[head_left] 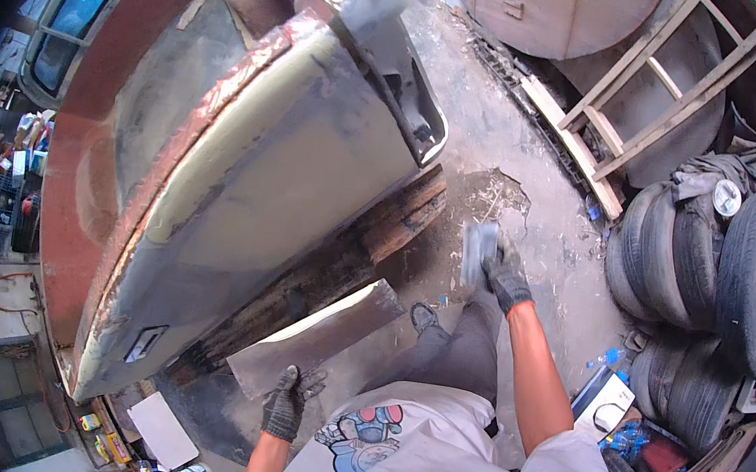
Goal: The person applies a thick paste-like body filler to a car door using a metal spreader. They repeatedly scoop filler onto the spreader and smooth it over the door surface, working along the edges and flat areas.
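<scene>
Right hand [509, 277], gloved, fingers wrapped around edge of flat grey block [477, 254], kinda blurry, held out over concrete floor [577, 276]. Left hand [284, 405], also gloved, right at lower edge of dark panel [324, 333] with pale strip along top; fingers look bit apart, can't tell if pinching it. Panel's beside big patchy vehicle body [283, 153]. Old tyres [693, 254] piled off to right, ladder [686, 101] near them.

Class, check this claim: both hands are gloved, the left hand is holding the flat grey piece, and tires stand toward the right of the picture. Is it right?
Not quite: the head view shows the flat grey piece in the right hand, not the left hand. Both hands are gloved, and tires stand toward the right.
</scene>
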`<control>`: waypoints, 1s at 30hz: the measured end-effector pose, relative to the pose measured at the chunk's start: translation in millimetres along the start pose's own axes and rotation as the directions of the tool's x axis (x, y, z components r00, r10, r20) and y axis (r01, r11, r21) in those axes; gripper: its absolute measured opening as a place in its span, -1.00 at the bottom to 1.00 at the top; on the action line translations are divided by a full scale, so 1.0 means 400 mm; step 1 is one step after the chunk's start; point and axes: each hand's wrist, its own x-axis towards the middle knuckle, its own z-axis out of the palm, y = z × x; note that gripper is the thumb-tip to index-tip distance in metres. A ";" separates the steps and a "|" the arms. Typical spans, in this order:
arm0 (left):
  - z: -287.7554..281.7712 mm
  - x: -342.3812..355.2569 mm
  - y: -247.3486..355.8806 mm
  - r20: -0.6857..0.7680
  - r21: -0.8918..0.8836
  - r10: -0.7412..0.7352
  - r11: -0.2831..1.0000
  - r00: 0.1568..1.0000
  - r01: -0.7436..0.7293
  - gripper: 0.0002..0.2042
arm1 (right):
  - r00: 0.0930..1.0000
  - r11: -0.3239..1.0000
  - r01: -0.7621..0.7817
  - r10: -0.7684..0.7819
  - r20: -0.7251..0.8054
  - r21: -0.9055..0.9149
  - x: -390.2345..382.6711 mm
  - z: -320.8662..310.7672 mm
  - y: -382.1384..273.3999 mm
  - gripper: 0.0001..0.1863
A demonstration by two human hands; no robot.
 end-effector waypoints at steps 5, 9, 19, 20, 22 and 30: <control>-0.009 -0.025 0.006 -0.048 -0.018 0.003 1.000 0.999 -0.004 -0.68 | 0.868 0.880 0.390 -0.449 -0.210 -0.271 0.105 0.077 -0.116 -0.62; 0.002 -0.054 0.025 -0.077 0.029 -0.010 1.000 0.997 0.012 -0.78 | 0.906 0.835 0.276 -0.391 -0.160 -0.476 0.186 0.160 -0.141 -0.63; 0.011 -0.100 0.042 -0.096 -0.045 0.053 0.997 0.994 -0.057 -0.75 | 0.812 0.782 0.405 -0.546 -0.206 -0.474 0.228 0.263 -0.129 -0.67; 0.012 -0.099 0.041 -0.088 -0.041 0.061 0.997 0.994 -0.065 -0.77 | 0.839 0.797 0.388 -0.514 -0.181 -0.463 0.229 0.265 -0.133 -0.66; 0.014 -0.097 0.038 -0.153 -0.019 0.031 0.999 0.988 -0.034 -0.78 | 0.827 0.803 0.427 -0.533 -0.180 -0.415 0.230 0.266 -0.143 -0.62; 0.030 -0.079 0.037 -0.121 -0.014 0.005 1.000 0.993 -0.007 -0.79 | 0.697 0.731 0.566 -0.671 -0.253 -0.381 0.204 0.244 -0.212 -0.60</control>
